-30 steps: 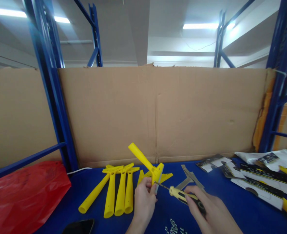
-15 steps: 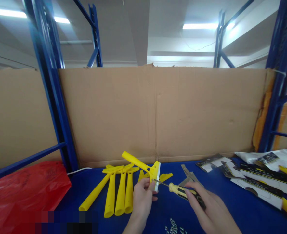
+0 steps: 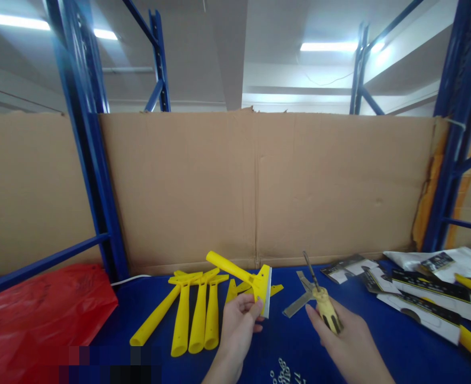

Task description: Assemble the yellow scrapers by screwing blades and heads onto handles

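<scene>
My left hand is closed on the head of a yellow scraper, whose handle points up and to the left. A metal blade runs along the scraper's right edge. In my right hand is a screwdriver with a yellow and black handle; its shaft points upward, away from the scraper. Flat metal blades lie on the blue surface behind the screwdriver. Small rings and screws are scattered near the front edge, between my hands.
Several yellow scraper handles lie side by side to the left. A red plastic bag sits at the far left. Black and white packaging cards with yellow handles pile up at right. A cardboard panel stands behind, between blue rack posts.
My right hand has drawn the screwdriver off the scraper head and swung its tip upward. The scraper in my left hand has shifted slightly to the right.
</scene>
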`<state>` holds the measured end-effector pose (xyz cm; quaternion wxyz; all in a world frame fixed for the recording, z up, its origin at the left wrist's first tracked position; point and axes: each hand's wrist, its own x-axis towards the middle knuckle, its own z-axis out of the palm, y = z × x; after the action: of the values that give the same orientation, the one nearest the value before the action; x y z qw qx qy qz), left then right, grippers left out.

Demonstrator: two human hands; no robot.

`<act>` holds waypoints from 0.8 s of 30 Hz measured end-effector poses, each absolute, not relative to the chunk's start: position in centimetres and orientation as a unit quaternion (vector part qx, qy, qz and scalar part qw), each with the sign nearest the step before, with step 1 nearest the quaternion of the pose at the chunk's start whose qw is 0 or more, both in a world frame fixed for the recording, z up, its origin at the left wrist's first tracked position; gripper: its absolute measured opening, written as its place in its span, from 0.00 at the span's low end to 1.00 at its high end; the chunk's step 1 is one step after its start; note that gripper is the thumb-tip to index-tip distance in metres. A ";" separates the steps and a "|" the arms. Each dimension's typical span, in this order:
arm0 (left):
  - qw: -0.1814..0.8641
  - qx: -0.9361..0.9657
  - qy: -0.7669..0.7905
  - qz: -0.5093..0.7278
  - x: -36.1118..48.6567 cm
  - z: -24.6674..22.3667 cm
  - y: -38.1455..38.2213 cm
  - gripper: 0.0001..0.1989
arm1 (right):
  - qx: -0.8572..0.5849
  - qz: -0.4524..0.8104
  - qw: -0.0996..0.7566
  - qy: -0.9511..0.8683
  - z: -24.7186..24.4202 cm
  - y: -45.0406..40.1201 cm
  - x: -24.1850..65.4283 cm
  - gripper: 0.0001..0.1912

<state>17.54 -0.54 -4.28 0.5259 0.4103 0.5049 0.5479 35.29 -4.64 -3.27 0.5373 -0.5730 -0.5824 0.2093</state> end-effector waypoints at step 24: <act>0.528 0.413 0.497 0.551 18.7 -4.6 -0.9 0.14 | -0.422 0.577 0.509 -0.479 -6.5 -4.0 33.7 0.30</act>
<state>18.68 -0.93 -4.63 0.5276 0.4135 0.4968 0.5513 33.73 -4.02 -6.51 0.5094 -0.4221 -0.4788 0.5771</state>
